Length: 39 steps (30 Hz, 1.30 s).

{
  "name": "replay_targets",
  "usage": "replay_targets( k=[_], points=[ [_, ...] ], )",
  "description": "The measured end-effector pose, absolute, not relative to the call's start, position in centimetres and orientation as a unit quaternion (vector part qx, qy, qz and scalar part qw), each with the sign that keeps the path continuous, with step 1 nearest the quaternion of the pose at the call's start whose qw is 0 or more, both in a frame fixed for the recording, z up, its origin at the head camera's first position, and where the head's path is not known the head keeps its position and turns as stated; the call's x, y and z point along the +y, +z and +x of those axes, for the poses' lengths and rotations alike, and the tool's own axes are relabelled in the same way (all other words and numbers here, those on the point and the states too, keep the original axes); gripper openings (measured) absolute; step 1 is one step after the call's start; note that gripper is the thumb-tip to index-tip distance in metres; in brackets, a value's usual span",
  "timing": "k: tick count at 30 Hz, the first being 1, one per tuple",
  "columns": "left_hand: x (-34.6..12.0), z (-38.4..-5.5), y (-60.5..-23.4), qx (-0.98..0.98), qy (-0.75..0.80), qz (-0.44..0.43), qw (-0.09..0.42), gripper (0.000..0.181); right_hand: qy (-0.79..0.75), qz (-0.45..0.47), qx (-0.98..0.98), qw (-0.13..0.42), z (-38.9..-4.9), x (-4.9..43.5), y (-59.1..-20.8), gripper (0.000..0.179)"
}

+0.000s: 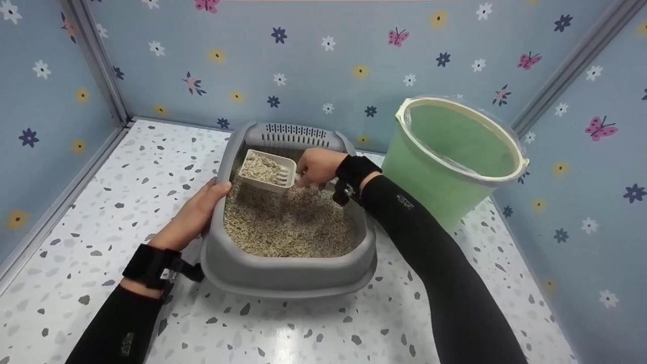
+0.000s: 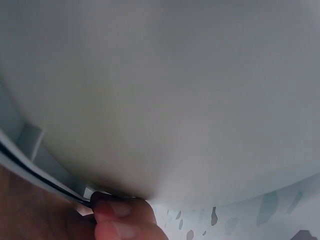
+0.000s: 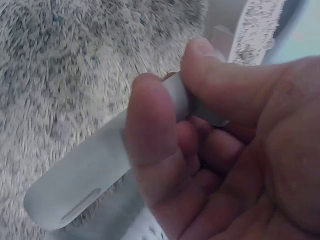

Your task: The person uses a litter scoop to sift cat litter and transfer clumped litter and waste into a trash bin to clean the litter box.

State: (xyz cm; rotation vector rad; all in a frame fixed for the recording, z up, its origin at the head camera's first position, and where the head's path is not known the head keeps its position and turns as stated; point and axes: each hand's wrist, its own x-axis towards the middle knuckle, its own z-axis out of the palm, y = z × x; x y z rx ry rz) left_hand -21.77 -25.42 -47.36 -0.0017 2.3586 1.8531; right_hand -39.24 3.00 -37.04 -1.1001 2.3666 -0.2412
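Observation:
A grey litter box [image 1: 288, 275] filled with pellet litter [image 1: 283, 232] stands on the floor. My left hand [image 1: 199, 205] grips its left rim, thumb on top; in the left wrist view the fingertips [image 2: 122, 220] curl under the rim, beside the box's outer wall [image 2: 175, 100]. Above the litter my right hand [image 1: 322, 166] holds a pale litter scoop [image 1: 280, 188] by its handle. The scoop's basket points left and carries a heap of litter [image 1: 260, 168]. In the right wrist view the thumb and fingers wrap the handle [image 3: 85, 175], whose rounded end sticks out past them.
A green bucket [image 1: 429, 177] with a cream rim and a clear liner stands right of the box, close to my right forearm. Flower-patterned panels [image 1: 303, 55] enclose the speckled white floor [image 1: 283, 333] at the back and both sides.

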Motion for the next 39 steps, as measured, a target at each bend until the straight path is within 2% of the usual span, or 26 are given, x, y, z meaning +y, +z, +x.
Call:
replay_targets(
  k=[4, 12, 19, 22, 31, 39],
  points=[
    [-25.4, -21.8, -47.3, 0.788, 0.611, -0.006, 0.072, 0.089, -0.121, -0.391, 0.876, 0.255, -39.1, 4.8, -35.8, 0.028],
    [-25.4, -21.7, -47.0, 0.780, 0.621, 0.004, 0.079, 0.094, -0.168, -0.411, 0.884, 0.149, -37.1, 7.5, -33.9, 0.032],
    [-25.5, -21.7, -47.0, 0.789, 0.610, 0.010, 0.073, 0.089, -0.244, -0.367, 0.887, 0.140, -34.9, 9.0, -33.1, 0.023],
    [-25.5, -21.7, -47.1, 0.789, 0.610, 0.011, 0.075, 0.089, -0.268, -0.367, 0.883, 0.120, -34.0, 9.7, -32.8, 0.023],
    [-25.0, -22.0, -47.0, 0.785, 0.615, 0.022, 0.071, 0.087, -0.269, -0.378, 0.885, 0.034, -31.5, 14.2, -33.4, 0.027],
    [-25.1, -21.5, -47.2, 0.775, 0.627, 0.024, 0.070, 0.086, -0.300, -0.348, 0.888, 0.004, -29.7, 17.8, -34.9, 0.026]
  ],
)
